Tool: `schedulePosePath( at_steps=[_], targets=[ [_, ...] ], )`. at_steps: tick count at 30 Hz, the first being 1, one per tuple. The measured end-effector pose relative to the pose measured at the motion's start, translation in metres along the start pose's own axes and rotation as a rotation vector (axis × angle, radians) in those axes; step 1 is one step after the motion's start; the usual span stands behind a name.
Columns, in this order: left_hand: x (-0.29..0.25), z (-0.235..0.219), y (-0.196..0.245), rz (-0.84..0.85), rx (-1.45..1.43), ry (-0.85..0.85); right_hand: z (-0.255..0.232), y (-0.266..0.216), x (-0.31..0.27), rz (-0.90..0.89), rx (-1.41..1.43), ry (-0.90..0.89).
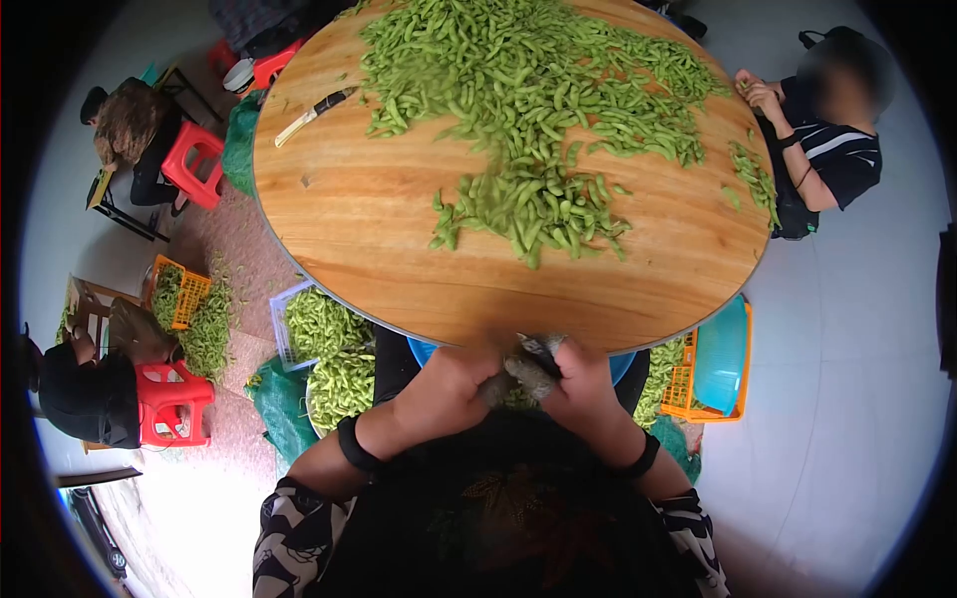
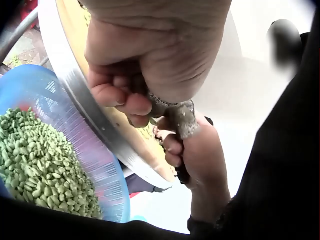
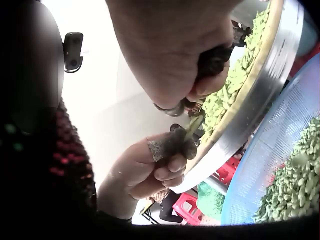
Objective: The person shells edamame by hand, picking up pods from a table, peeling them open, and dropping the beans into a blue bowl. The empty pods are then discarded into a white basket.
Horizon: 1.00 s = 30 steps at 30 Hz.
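Observation:
My left hand point(image 1: 449, 387) and right hand point(image 1: 586, 391) meet just off the near edge of the round wooden table point(image 1: 369, 269). In the right wrist view, the left thumb and finger, in grey covers point(image 3: 170, 148), pinch a green soybean pod point(image 3: 194, 126). My right hand curls round the black handle point(image 3: 214, 61) of a small tool, whose working end is hidden by the fingers. Its thumb also wears a grey cover point(image 2: 185, 120). Below the hands, a blue mesh basket point(image 2: 114, 175) holds many shelled green beans point(image 2: 42, 165).
A large heap of soybean pods point(image 1: 498, 70) covers the table's far side, with a smaller pile point(image 1: 538, 209) nearer me. A black-handled knife point(image 1: 314, 116) lies at the left. A person point(image 1: 837, 130) sits at right. Crates of pods point(image 1: 324, 324) and red stools point(image 1: 192, 162) stand left.

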State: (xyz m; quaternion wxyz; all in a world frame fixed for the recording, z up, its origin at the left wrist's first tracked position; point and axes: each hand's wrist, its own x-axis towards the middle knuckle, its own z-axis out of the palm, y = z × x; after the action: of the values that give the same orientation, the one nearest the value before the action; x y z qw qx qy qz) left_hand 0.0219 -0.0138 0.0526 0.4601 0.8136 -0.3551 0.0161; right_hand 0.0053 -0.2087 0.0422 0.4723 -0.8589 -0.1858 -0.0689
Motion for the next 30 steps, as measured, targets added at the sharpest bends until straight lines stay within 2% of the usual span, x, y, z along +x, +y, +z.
schedulePosePath(
  at_steps=[1, 2, 3, 4, 5, 6, 7, 8, 9, 10, 11, 12, 13, 14, 16, 17, 19, 20, 22, 23, 25, 26, 27, 28, 30],
  targets=[
    [0.002, 0.0, 0.002, 0.002, -0.002, 0.001, -0.001, 0.001, 0.001, 0.01, 0.143, -0.025],
    [0.003, 0.0, 0.004, -0.002, -0.211, -0.033, -0.005, -0.002, 0.002, 0.011, 0.14, -0.024],
    [0.003, 0.0, 0.005, -0.008, -0.423, -0.071, -0.013, -0.009, 0.003, 0.297, 0.486, -0.191],
    [0.002, -0.001, 0.005, -0.005, -0.426, -0.074, -0.018, -0.013, 0.003, 0.582, 0.83, -0.357],
    [0.0, -0.004, 0.005, -0.214, -0.614, -0.202, -0.019, -0.011, 0.003, 0.58, 0.827, -0.354],
    [-0.002, -0.005, 0.004, -0.425, -0.797, -0.333, -0.017, -0.005, 0.002, 0.681, 0.936, -0.355],
    [-0.004, -0.002, 0.001, -0.422, -0.8, -0.335, -0.014, 0.0, -0.001, 0.788, 1.045, -0.356],
    [-0.006, 0.003, -0.004, -0.488, -0.907, -0.259, -0.01, 0.007, -0.003, 0.79, 1.043, -0.353],
    [-0.009, 0.005, -0.008, -0.556, -1.014, -0.182, -0.004, 0.016, -0.007, 0.724, 0.915, -0.305],
    [-0.011, 0.003, -0.009, -0.555, -1.015, -0.182, 0.0, 0.023, -0.008, 0.655, 0.789, -0.26],
    [-0.015, -0.003, -0.011, -0.482, -0.836, -0.062, 0.002, 0.029, -0.009, 0.657, 0.789, -0.261],
    [-0.02, -0.01, -0.014, -0.407, -0.655, 0.055, 0.002, 0.035, -0.007, 0.266, 0.449, -0.169],
    [-0.028, -0.018, -0.019, -0.408, -0.655, 0.056, 0.001, 0.038, -0.004, -0.12, 0.104, -0.074],
    [-0.037, -0.029, -0.025, -0.48, -0.639, 0.2, -0.003, 0.034, 0.0, -0.121, 0.105, -0.074],
    [-0.055, -0.053, -0.039, -0.563, -0.597, 0.451, -0.013, 0.021, 0.012, 0.202, -0.113, -0.012],
    [-0.062, -0.064, -0.042, -0.668, -0.382, 0.556, -0.014, 0.028, 0.022, 0.202, -0.113, -0.012],
    [-0.095, -0.086, -0.073, -0.726, -0.066, 0.669, -0.013, 0.055, 0.047, 0.018, -0.52, 0.358],
    [-0.104, -0.097, -0.081, -0.754, 0.154, 0.688, -0.011, 0.067, 0.053, 0.014, -0.518, 0.359],
    [-0.119, -0.12, -0.095, -0.854, 0.597, 0.559, -0.009, 0.084, 0.062, 0.142, -0.64, 0.306],
    [-0.12, -0.122, -0.096, -0.857, 0.598, 0.558, -0.009, 0.083, 0.062, 0.156, -0.618, 0.326],
    [-0.11, -0.126, -0.091, -0.871, 1.09, 0.488, -0.016, 0.072, 0.057, 0.15, -0.557, 0.331],
    [-0.101, -0.123, -0.089, -0.869, 1.088, 0.488, -0.02, 0.07, 0.053, 0.143, -0.499, 0.342],
    [-0.088, -0.116, -0.086, -0.713, 1.005, 0.551, -0.021, 0.069, 0.049, 0.174, -0.357, 0.36],
    [-0.076, -0.106, -0.08, -0.563, 0.918, 0.61, -0.021, 0.07, 0.046, 0.174, -0.361, 0.358],
    [-0.043, -0.08, -0.06, -0.508, 0.596, 0.516, -0.02, 0.071, 0.042, 0.098, -0.306, 0.377]
  ],
)
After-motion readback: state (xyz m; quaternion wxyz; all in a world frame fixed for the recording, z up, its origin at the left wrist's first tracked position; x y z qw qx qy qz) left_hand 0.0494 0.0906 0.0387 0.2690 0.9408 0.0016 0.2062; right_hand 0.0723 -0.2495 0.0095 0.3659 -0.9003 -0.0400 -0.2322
